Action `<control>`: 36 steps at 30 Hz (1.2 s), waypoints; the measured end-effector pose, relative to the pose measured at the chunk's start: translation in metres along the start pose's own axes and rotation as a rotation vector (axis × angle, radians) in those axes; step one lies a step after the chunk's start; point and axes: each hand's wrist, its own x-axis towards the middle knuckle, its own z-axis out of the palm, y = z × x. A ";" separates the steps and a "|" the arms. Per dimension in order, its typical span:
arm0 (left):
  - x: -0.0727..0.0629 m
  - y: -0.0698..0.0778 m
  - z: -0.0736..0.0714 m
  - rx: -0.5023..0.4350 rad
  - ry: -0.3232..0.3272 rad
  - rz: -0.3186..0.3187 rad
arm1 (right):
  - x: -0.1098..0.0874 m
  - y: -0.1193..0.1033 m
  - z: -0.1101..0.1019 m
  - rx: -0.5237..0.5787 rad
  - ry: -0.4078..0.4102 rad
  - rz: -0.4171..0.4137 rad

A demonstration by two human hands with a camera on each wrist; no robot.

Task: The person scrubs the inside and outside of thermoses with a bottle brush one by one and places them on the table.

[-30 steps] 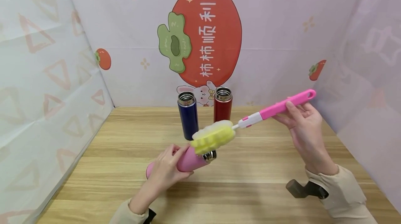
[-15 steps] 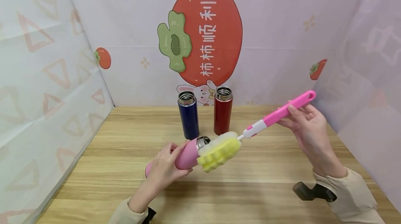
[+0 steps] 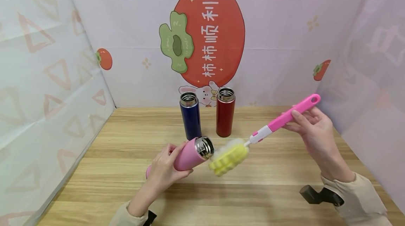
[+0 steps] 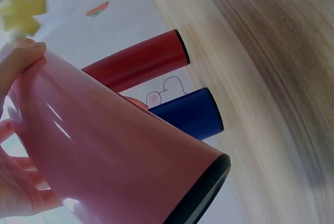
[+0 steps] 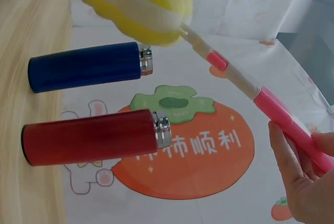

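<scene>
My left hand point(image 3: 166, 169) grips a pink vacuum flask point(image 3: 189, 156) around its body. The flask lies tilted, its bare metal mouth facing up and to the right. In my right hand point(image 3: 317, 138) is a bottle brush point(image 3: 286, 117), pinched by its pink handle between thumb and fingers. Its yellow and white sponge head point(image 3: 230, 157) points down-left, just right of the flask's mouth and outside it. The left wrist view shows the pink flask point(image 4: 115, 140) large, with the thumb along its upper side. Brush and handle point(image 5: 287, 117) fill the upper right wrist view.
A blue flask point(image 3: 191, 118) and a red flask point(image 3: 225, 115) stand upright and lidless behind the pink one. They rest on the wood-grain table point(image 3: 253, 201). A printed cloth point(image 3: 269, 43) hangs at the back, with more cloth on both sides.
The brush has moved down and to the right, from over the pink flask to beside its mouth. The flask's mouth has tipped up and now shows openly.
</scene>
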 end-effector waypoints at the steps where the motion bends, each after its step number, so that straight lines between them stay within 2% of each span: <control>1: 0.000 0.000 0.000 -0.002 0.003 0.004 | 0.000 0.000 0.000 -0.016 0.006 -0.006; 6: -0.001 0.003 -0.002 -0.020 -0.008 0.009 | 0.002 0.001 -0.002 -0.102 0.058 -0.028; 11: -0.002 0.007 -0.003 -0.041 -0.023 0.011 | 0.004 0.001 -0.003 -0.134 0.093 -0.033; 17: -0.003 0.008 -0.002 -0.063 -0.023 0.017 | 0.007 0.003 -0.004 -0.075 0.099 -0.049; 24: -0.006 0.011 -0.002 -0.093 -0.068 0.025 | 0.011 0.007 -0.005 0.026 0.135 -0.099; 28: -0.008 0.013 -0.001 -0.148 -0.087 -0.014 | 0.012 0.007 -0.007 0.056 0.157 -0.099; 36: -0.009 0.015 0.001 -0.310 -0.123 -0.146 | 0.011 0.007 -0.015 0.078 0.181 -0.082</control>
